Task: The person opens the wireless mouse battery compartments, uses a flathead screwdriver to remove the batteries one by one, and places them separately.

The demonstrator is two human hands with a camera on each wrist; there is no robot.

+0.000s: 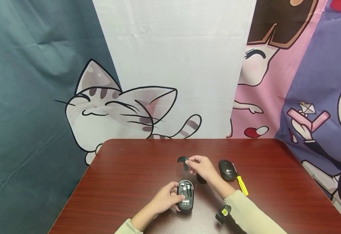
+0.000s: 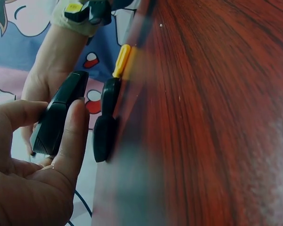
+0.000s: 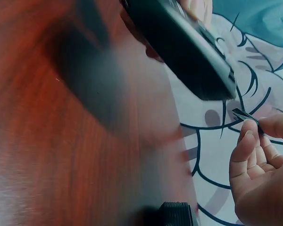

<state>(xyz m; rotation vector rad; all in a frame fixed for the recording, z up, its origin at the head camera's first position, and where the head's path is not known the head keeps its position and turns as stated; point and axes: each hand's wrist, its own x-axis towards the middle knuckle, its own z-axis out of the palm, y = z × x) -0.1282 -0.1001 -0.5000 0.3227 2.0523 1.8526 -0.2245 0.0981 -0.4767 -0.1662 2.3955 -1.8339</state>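
My left hand point(image 1: 167, 197) grips a black computer mouse point(image 1: 189, 205) by its sides, underside facing up. Its battery compartment point(image 1: 189, 188) is uncovered, and a battery shows inside. Beyond it, my right hand point(image 1: 201, 166) pinches a thin black battery cover point(image 1: 183, 159) between thumb and fingers, held apart from the mouse. The right wrist view shows the cover point(image 3: 245, 115) nearly edge-on at the fingertips. In the left wrist view the mouse point(image 2: 59, 113) sits tilted between thumb and fingers, above the table.
A second black mouse point(image 1: 227, 170) lies right of my right forearm, with a yellow-handled screwdriver point(image 1: 242, 185) beside it. Another dark rounded object point(image 1: 200, 178) is partly hidden under my right wrist. The brown table point(image 1: 123, 182) ends at a printed cloth backdrop point(image 1: 173, 48).
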